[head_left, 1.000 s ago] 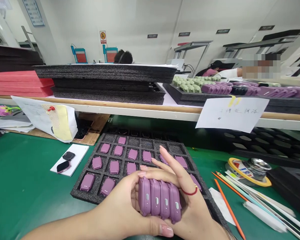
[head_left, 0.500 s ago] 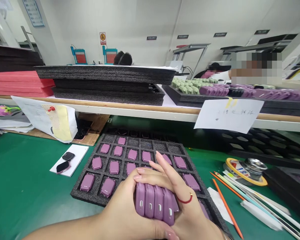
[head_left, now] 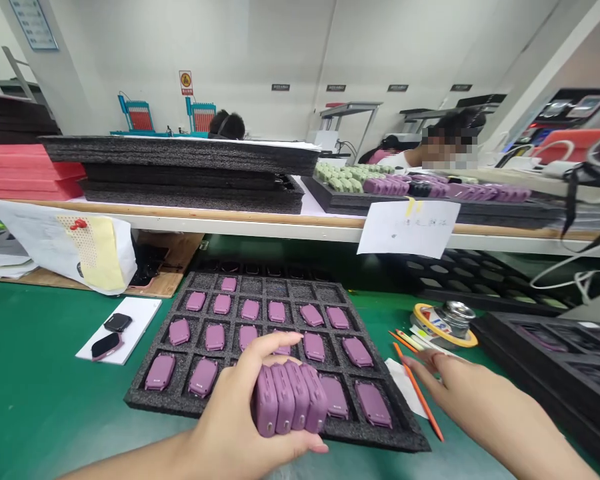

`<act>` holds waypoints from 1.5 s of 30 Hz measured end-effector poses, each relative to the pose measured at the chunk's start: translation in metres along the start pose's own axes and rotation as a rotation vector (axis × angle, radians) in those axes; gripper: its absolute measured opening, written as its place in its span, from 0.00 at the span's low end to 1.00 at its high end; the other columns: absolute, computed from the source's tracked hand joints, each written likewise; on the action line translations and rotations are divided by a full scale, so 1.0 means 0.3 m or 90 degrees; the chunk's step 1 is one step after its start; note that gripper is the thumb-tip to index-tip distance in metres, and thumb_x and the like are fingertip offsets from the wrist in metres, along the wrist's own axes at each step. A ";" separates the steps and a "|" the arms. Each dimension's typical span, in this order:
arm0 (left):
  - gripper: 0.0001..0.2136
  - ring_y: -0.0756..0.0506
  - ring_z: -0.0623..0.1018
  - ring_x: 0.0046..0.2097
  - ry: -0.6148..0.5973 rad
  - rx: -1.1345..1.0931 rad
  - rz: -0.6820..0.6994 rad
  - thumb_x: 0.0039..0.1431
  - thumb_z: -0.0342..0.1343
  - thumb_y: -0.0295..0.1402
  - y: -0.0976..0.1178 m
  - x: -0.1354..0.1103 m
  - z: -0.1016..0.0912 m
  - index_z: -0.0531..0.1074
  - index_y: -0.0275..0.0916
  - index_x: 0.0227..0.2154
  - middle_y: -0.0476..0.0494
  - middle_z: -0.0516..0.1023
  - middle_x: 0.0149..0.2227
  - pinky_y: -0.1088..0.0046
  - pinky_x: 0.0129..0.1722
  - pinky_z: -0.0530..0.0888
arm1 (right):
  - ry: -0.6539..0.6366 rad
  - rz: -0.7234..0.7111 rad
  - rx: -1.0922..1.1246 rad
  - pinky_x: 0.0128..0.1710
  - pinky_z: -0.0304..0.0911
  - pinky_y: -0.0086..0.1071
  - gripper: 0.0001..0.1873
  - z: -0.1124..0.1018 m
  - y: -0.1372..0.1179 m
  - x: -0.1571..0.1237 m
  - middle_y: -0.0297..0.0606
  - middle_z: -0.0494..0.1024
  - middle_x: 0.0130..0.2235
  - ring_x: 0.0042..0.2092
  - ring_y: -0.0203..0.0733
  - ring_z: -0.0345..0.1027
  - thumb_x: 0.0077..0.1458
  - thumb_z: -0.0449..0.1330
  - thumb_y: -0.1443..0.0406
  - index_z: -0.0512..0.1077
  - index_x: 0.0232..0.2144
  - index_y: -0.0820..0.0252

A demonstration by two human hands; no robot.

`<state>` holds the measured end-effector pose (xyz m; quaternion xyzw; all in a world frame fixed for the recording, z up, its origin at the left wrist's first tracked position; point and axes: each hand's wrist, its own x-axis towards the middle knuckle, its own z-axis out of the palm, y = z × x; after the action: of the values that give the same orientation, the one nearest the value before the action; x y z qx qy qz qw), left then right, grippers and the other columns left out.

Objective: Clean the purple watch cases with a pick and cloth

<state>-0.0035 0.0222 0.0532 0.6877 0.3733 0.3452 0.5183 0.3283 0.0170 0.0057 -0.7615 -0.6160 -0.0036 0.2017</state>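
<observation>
My left hand (head_left: pixel 233 407) is closed around four purple device cases (head_left: pixel 289 399), gripping them side by side above the near part of the black foam tray (head_left: pixel 140 400). Out to its right, my right hand (head_left: pixel 447 380) lies open and holds nothing, its fingertips (head_left: pixel 414 360) near an orange pencil (head_left: pixel 417 393). Beyond the left hand, most tray pockets hold a purple case and only the farthest row is mostly bare, while the four in my grip sit outside their pockets.

Purple watch cases (head_left: pixel 285 400) of smooth, matt plastic, tray (head_left: pixel 275 288) of rough black foam, workbench mat (head_left: pixel 40 380) green and little glossy, thin white paper sign (head_left: pixel 407 228)
</observation>
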 end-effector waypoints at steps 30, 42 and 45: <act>0.20 0.35 0.82 0.50 0.055 0.018 -0.078 0.45 0.70 0.29 -0.201 0.008 0.054 0.76 0.45 0.44 0.43 0.83 0.48 0.55 0.55 0.75 | 0.244 0.278 0.197 0.41 0.74 0.40 0.17 -0.050 0.262 0.104 0.38 0.82 0.36 0.38 0.43 0.79 0.66 0.57 0.54 0.75 0.41 0.62; 0.26 0.38 0.79 0.45 -0.043 -0.027 -0.196 0.39 0.74 0.33 -0.195 0.048 0.043 0.71 0.43 0.43 0.44 0.79 0.45 0.58 0.49 0.73 | 0.201 0.427 0.034 0.52 0.69 0.47 0.14 -0.017 0.281 0.306 0.43 0.77 0.50 0.50 0.47 0.73 0.64 0.62 0.60 0.74 0.47 0.64; 0.27 0.39 0.78 0.45 -0.054 -0.006 -0.204 0.39 0.74 0.34 -0.195 0.052 0.040 0.71 0.44 0.44 0.45 0.79 0.45 0.59 0.48 0.73 | 0.250 0.393 0.055 0.53 0.67 0.48 0.11 0.009 0.276 0.308 0.42 0.77 0.49 0.51 0.47 0.73 0.63 0.63 0.62 0.75 0.44 0.64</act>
<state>0.0053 0.0411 -0.0049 0.6310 0.4546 0.2307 0.5848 0.4276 0.0911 0.0017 -0.8871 -0.3063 -0.0626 0.3396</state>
